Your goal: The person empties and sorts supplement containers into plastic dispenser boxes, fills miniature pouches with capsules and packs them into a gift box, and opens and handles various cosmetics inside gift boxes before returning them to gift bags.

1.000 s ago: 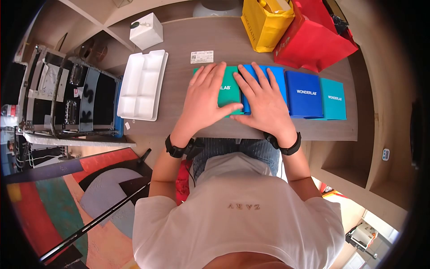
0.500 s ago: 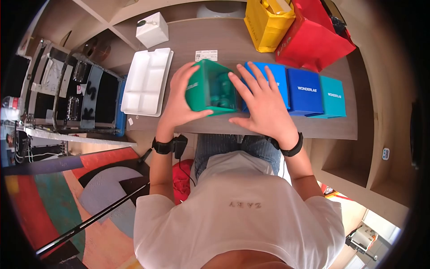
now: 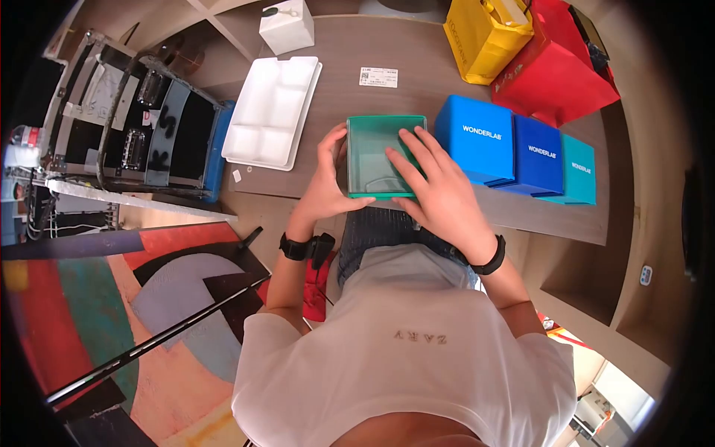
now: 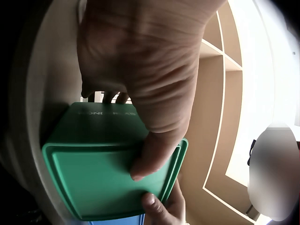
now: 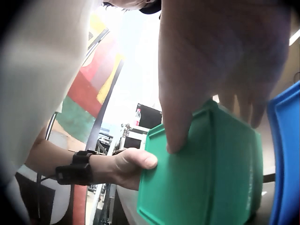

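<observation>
Nearest: person in white shirt point(image 3: 402, 357), facing the worktop point(image 3: 421, 56), a black band on each wrist. Colourful painted panel point(image 3: 167, 313) low on the near left.

At the near edge of the worktop, middle: green box point(image 3: 363, 158), between both hands, its clear face upward. Whether its underside touches the worktop, cannot tell.

Left hand point(image 3: 325, 182): grip closed round the box's left side, fingers along that side, thumb bent over the near green face. Right hand point(image 3: 445, 192): grip partly open, as wide as the box asks; fingers spread across the clear face, thumb on the near green face. Both thumbs show against the green in the wrist views.

Just right of the right hand, a row of three boxes marked WONDERLAB: light blue box point(image 3: 475, 141), then dark blue box point(image 3: 538, 155), then teal box point(image 3: 579, 170), side by side.

Left part of the worktop: white tray point(image 3: 272, 112), divided into compartments, a small white scrap point(image 3: 237, 176) off its near end.

Farther, middle: printed label point(image 3: 379, 77), lying flat. Far left: white box point(image 3: 287, 31), a small dark item on top. Far right: yellow bag point(image 3: 488, 45) beside red bag point(image 3: 553, 71), the red one leaning.
</observation>
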Motion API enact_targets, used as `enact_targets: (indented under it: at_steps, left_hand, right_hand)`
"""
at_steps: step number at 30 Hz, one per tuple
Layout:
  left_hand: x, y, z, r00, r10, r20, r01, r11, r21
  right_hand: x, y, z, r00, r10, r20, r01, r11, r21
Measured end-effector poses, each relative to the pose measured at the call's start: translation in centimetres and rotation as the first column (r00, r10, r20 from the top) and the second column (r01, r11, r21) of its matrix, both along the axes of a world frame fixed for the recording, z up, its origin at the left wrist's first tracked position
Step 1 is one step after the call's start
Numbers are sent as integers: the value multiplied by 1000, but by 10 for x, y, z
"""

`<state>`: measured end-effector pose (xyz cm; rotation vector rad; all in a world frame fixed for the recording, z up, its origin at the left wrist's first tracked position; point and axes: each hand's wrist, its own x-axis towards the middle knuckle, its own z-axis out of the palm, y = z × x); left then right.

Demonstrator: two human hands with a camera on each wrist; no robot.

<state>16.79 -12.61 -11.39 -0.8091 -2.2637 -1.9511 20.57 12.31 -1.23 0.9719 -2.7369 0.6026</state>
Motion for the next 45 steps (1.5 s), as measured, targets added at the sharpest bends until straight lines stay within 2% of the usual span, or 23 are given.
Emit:
enact_targets:
  at_steps: [2,4,5,6,9,10,12,15,19,22,24,27,29,32,34,35,37,38,40,41,43,44,45]
  left_hand:
    - [3,9,-5,999,15,-37,-14,999,38]
    - [8,14,-8,997,37,-75,-31,997,71]
    - [11,16,-8,980,48,-195,-37,998,58]
    - [13,18,-9,949,55,-311,-43,998,46]
    - [18,20,-8,917,68,-393,-58,998,37]
    - [20,20,-7,921,66,-385,-56,998,37]
    - [19,19,-4,901,59,-430,-93,994,-58]
    - [14,19,-2,912,64,-405,-101,992,-71]
    - [-2,9,-9,939,13,-343,-14,1000,-2]
    - [-10,-3,-8,983,44,-181,-37,998,45]
    - [-17,-13,-5,992,31,-120,-28,999,21]
    - [-26,-24,-1,999,-4,-47,2,999,-32]
    - [-29,-29,0,999,-30,-30,28,998,-59]
    - [-27,-30,0,999,6,44,-1,995,-101]
    - [-22,-28,6,998,34,51,-33,999,-13]
    - [-23,-30,11,999,23,27,-23,1000,2]
    - [-21,-39,21,999,45,14,-45,998,43]
    - [-20,-35,33,999,41,-3,-41,998,54]
    - [-16,-32,63,972,172,-163,-180,983,-31]
    - [-12,-27,76,969,177,-172,-184,983,-26]
    - [-2,-4,100,906,309,-289,-350,931,-105]
    - [1,8,114,906,311,-287,-352,930,-106]
    - [4,22,127,914,207,-350,-273,950,-150]
  right_hand:
    - [12,-2,-12,994,-99,-43,90,979,-182]
    - [26,-2,-33,990,-136,-18,128,963,-236]
    - [33,-1,-45,984,-176,-1,168,942,-292]
    - [38,4,-57,987,-161,-10,151,943,-297]
    - [47,16,-75,991,-103,-88,72,950,-303]
    - [46,18,-78,985,-92,-145,47,956,-290]
    - [46,20,-81,984,-91,-150,44,956,-291]
    - [41,16,-71,984,-97,-148,49,953,-299]
    - [37,25,-53,970,-111,-216,33,942,-334]
    - [31,55,-17,902,-240,-358,192,967,-166]
    - [15,75,17,897,-350,-270,347,936,-60]
    - [-7,100,35,888,-421,-186,434,901,31]
    - [-19,117,35,892,-436,-118,452,846,283]
    - [-35,130,34,923,-383,-34,370,862,346]
    - [-41,135,36,953,-303,4,278,881,384]
    - [-43,135,38,950,-313,-24,297,872,389]
    - [-47,134,38,961,-262,84,219,913,343]
    - [-49,135,38,975,-215,60,188,935,301]
    - [-50,135,47,979,-192,64,168,948,271]
    - [-49,132,51,982,-167,84,143,962,234]
    - [-45,123,62,989,-145,32,135,967,216]
    - [-42,116,70,994,-105,18,100,977,186]
    - [-38,110,74,998,-67,8,65,986,156]
